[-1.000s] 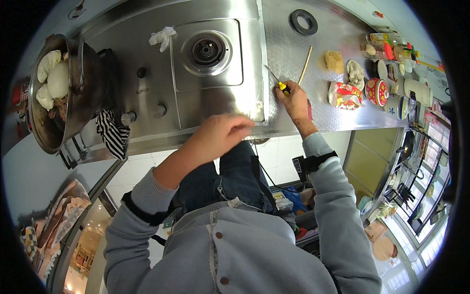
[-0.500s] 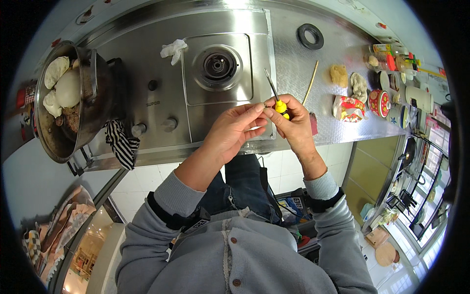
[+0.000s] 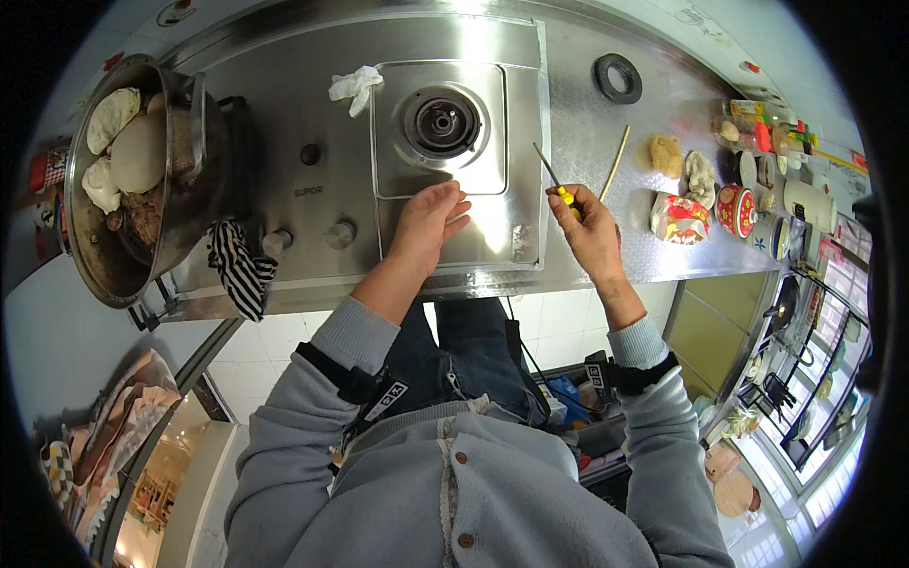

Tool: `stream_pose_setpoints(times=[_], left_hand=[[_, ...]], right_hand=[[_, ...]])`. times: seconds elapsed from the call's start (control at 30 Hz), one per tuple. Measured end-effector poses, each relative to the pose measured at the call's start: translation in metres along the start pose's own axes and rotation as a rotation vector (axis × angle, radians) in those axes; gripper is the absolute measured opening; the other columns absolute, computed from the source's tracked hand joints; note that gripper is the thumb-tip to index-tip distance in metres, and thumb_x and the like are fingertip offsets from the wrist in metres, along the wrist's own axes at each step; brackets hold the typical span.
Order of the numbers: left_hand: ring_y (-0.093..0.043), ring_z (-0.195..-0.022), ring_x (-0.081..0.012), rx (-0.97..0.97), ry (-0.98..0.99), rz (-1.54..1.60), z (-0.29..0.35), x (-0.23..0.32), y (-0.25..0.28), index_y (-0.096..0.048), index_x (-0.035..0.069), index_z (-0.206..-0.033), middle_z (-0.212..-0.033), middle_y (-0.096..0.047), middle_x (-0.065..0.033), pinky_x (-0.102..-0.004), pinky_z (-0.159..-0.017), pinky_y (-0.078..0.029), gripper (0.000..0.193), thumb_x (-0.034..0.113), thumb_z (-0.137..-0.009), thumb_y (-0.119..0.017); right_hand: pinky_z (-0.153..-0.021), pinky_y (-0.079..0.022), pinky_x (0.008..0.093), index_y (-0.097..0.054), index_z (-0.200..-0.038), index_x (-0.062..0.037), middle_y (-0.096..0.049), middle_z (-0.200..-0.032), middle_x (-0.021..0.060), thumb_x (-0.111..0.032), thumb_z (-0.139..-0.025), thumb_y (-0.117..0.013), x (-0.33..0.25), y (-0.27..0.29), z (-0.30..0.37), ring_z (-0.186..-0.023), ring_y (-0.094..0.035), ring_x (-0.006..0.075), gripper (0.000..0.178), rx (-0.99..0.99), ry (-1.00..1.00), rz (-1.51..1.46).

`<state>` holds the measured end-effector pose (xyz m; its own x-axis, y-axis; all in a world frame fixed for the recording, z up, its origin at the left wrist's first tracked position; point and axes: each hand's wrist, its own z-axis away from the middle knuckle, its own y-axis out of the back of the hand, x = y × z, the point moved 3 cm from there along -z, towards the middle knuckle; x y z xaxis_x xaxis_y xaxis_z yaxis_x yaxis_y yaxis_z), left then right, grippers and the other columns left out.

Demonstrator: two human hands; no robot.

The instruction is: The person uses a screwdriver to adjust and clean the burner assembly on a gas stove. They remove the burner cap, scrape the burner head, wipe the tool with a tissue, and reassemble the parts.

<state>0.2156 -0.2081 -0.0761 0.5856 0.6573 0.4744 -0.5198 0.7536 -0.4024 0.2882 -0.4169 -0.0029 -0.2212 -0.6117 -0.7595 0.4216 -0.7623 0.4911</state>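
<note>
Right hand (image 3: 589, 227) grips a yellow-handled screwdriver (image 3: 556, 182), blade angled up toward the burner (image 3: 441, 119). Left hand (image 3: 428, 220) lies flat on the steel stove plate (image 3: 492, 204), fingers spread. White rag (image 3: 354, 87) beside the burner; large pot (image 3: 142, 180) at far left.

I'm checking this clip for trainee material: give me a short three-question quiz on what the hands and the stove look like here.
1. True or false: the right hand holds a screwdriver with a yellow handle.
2. What does the left hand rest on? A) the large pot B) the steel stove panel C) the black ring
3. Fill in: a crumpled white ____ lies beside the burner.

Key
1. True.
2. B: the fingers lie on the stove panel below the burner; the large pot sits far to the person's left, the black ring on the counter to the right.
3. cloth.
</note>
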Motion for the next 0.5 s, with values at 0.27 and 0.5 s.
stream_pose_setpoints(times=[0.27,0.5], left_hand=[[-0.061,-0.105,-0.0201,0.012,-0.077,-0.135,-0.008,-0.004,0.012,-0.056,0.002,-0.123,-0.115,-0.061,-0.012,-0.0323,-0.091,-0.052,0.03,0.02,-0.099,-0.054],[-0.062,-0.1,-0.0172,-0.019,-0.069,-0.135,-0.001,0.001,0.015,-0.057,0.002,-0.122,-0.111,-0.062,-0.0104,-0.031,-0.087,-0.053,0.029,0.02,-0.099,-0.053]], right_hand=[[-0.064,-0.047,0.0254,-0.063,-0.096,-0.0014,-0.064,-0.077,0.0038,-0.022,-0.089,-0.067,0.019,-0.035,-0.023,-0.067,-0.056,0.0091,0.022,0.115,0.102,0.121],[-0.066,-0.051,0.0319,-0.062,-0.095,-0.0014,-0.067,-0.077,0.0109,-0.027,-0.076,-0.079,0.005,-0.091,-0.066,-0.068,-0.064,0.0196,0.036,0.236,-0.004,0.1]])
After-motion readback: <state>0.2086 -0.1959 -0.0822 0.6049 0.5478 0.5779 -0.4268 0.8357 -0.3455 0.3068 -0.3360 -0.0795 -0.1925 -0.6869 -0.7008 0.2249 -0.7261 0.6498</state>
